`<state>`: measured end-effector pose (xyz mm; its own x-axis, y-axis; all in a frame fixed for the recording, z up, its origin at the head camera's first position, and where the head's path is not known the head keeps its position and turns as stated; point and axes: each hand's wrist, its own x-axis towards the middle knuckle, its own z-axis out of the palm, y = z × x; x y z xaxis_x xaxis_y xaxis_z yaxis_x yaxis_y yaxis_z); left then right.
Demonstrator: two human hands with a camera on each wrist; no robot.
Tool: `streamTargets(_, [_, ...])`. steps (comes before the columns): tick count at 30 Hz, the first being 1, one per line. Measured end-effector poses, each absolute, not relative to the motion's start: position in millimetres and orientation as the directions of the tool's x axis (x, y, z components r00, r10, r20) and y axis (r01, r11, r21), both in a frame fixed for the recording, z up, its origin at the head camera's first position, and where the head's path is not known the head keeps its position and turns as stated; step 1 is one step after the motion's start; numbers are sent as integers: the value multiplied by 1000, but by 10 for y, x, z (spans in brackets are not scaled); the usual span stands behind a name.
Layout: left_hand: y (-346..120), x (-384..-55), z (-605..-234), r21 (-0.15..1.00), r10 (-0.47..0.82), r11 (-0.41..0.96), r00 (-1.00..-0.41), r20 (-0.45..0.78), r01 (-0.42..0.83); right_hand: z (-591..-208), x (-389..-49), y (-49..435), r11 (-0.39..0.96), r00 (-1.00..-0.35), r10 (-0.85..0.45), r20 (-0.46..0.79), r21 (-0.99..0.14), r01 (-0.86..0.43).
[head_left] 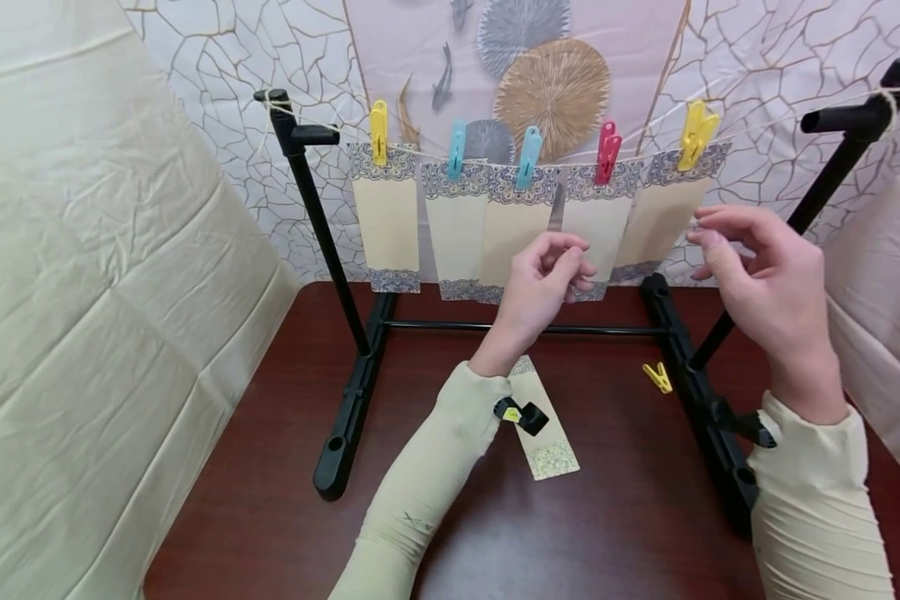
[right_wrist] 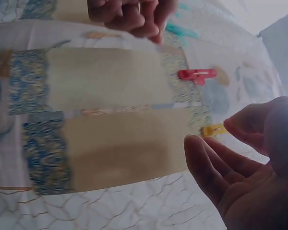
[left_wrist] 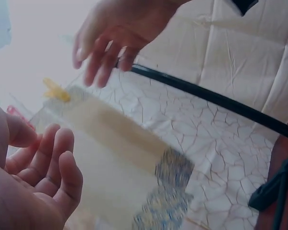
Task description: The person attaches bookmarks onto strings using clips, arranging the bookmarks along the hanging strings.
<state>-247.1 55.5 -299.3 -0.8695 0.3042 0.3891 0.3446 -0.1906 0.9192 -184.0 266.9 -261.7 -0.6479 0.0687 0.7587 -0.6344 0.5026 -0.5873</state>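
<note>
Several patterned-edge paper cards hang in a row from a thin string. The rightmost card [head_left: 656,221] hangs tilted under a yellow clothespin [head_left: 696,137], and beside it a pale card [head_left: 594,208] hangs under a red clothespin [head_left: 607,154]. My left hand [head_left: 543,279] is in front of the cards with loosely bent fingers, holding nothing. To the right of the rightmost card, my right hand [head_left: 776,283] is raised, thumb and fingers apart with nothing between them. The right wrist view shows that hand [right_wrist: 245,167] apart from the yellow clothespin [right_wrist: 213,130].
Two blue clothespins [head_left: 528,158] and another yellow one [head_left: 378,133] grip the cards further left. A black stand [head_left: 322,242] carries the string. On the brown table [head_left: 615,533] lie a loose card [head_left: 543,442] and a yellow clothespin [head_left: 657,378].
</note>
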Motion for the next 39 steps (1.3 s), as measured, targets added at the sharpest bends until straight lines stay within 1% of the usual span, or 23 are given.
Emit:
streamTargets(5, [421, -2511, -3204, 897, 292, -237, -854, 431, 372, -2872, -1879, 2747, 493, -702, 90, 706, -644, -585])
streamTargets(10, [296, -2526, -3365, 884, 326, -249, -825, 461, 395, -3090, -1902, 2804, 493, -756, 114, 644, -698, -520])
streamTargets(13, [237, -2523, -3459, 893, 352, -225, -822, 447, 389, -3224, -1891, 2835, 505, -778, 135, 614, -718, -479])
streamTargets(20, [112, -2553, -3744, 925, 361, -173, -852, 379, 338, -3542, -1928, 2910, 498, -814, 145, 563, -752, -432])
streamTargets(23, [57, -2573, -3859, 942, 376, -140, -864, 334, 304, -3661, -1963, 2939, 517, -842, 142, 521, -764, -385])
streamTargets(26, [0, -2604, -3958, 962, 402, -86, -874, 273, 261, -3759, -1990, 2974, 573, -882, 115, 457, -756, -317])
streamTargets(30, [-63, -2639, -4047, 978, 425, 8, -886, 186, 209, -3872, -2047, 3042, 671, -928, 56, 369, -702, -239])
streamTargets(35, [-111, -2723, -4221, 963, 445, 199, -892, 79, 185, -3980, -2143, 3092, 764, -973, 1, 230, -627, -148])
streamTargets(39, [-139, -2771, -4348, 922, 430, 337, -902, 29, 190, -4054, -2202, 3101, 807, -987, -34, 156, -578, -119])
